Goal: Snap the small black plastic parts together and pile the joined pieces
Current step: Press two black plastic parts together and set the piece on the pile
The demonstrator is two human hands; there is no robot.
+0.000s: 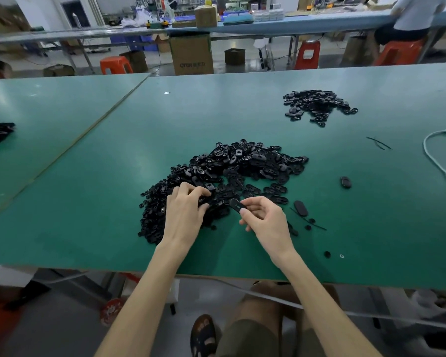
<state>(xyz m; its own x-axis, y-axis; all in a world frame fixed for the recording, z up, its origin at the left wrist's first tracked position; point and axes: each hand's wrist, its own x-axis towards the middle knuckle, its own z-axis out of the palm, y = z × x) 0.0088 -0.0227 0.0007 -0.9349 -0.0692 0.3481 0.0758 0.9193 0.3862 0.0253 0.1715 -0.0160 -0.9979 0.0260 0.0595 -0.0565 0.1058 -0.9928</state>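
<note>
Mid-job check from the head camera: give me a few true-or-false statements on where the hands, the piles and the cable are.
1. The right hand pinches a black oval piece. True.
2. The left hand hovers clear of the big pile. False: its fingers are in the pile's near edge.
3. A smaller pile lies farther back on the right. True.
4. The white cable lies left of both piles. False: it lies to their right.
</note>
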